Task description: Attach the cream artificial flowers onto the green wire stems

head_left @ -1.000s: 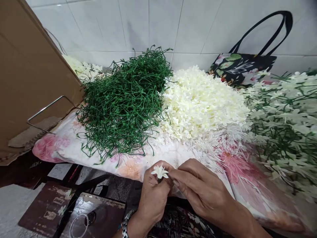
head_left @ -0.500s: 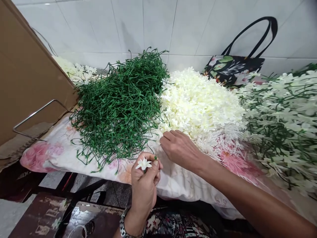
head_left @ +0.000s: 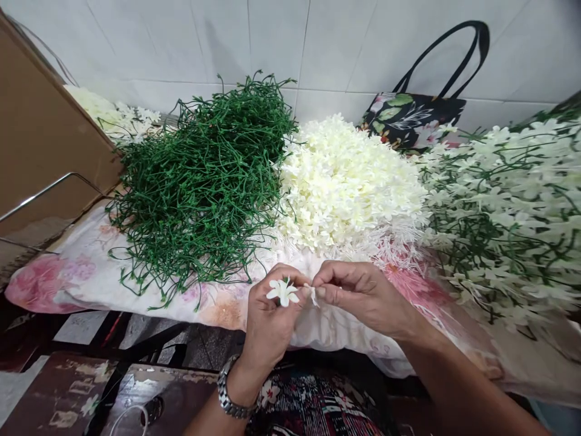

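My left hand (head_left: 272, 315), with a metal watch on the wrist, is closed on a green stem that is mostly hidden by the fingers. A white artificial flower (head_left: 282, 292) stands out above its thumb. My right hand (head_left: 358, 293) pinches a small white flower piece (head_left: 312, 293) between thumb and fingertips, right against the left fingertips. Behind the hands lies a heap of loose green plastic stems (head_left: 204, 181), and to its right a pile of cream-white flower heads (head_left: 349, 181).
At the right is a mass of white flowers on green stems (head_left: 508, 224). A black floral bag (head_left: 413, 118) leans on the tiled wall. A cardboard box (head_left: 49, 121) and a bent metal rod (head_left: 40, 197) are at the left. Floral cloth (head_left: 86, 254) covers the surface.
My right hand has come from the edge of the flower pile down to my left hand, with a white flower piece pinched in it. The view has shifted slightly.
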Demonstrator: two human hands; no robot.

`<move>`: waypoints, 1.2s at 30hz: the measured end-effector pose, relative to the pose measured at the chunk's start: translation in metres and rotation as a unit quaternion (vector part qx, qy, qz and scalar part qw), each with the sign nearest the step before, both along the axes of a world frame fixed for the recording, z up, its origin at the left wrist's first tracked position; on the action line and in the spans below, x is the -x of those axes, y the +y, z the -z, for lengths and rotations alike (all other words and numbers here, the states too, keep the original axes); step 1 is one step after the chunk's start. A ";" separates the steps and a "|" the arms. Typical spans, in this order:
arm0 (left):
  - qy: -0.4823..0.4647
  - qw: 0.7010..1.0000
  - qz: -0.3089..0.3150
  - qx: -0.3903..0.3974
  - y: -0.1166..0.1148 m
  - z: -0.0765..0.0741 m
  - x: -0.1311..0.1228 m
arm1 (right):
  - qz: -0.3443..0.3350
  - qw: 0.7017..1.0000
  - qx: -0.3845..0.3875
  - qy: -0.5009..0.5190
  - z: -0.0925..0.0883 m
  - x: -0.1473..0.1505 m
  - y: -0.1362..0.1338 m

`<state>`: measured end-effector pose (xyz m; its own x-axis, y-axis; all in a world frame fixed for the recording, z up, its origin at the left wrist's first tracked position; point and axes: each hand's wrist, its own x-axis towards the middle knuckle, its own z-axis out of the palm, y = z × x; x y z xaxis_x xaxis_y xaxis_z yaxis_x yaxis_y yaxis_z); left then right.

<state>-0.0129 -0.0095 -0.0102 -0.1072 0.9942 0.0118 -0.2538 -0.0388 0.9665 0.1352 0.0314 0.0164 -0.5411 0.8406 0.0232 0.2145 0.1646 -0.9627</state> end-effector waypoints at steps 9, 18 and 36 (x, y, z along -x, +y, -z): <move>-0.019 0.997 -0.051 0.058 -0.006 0.003 -0.005 | 0.194 0.870 -0.365 -0.270 -0.004 -0.067 -0.004; -0.059 0.990 -0.053 0.114 -0.004 0.000 -0.012 | 0.020 0.792 -0.411 -0.451 0.001 -0.060 0.005; -0.194 0.955 -0.034 0.223 0.001 -0.017 -0.020 | 0.144 0.880 -0.399 -0.214 0.013 -0.066 0.007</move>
<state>0.0074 -0.0086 0.0064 -0.0810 0.8813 -0.4655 -0.6073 0.3267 0.7242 0.2013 0.0381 0.0036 -0.4107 0.7533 0.5137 0.6735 0.6304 -0.3860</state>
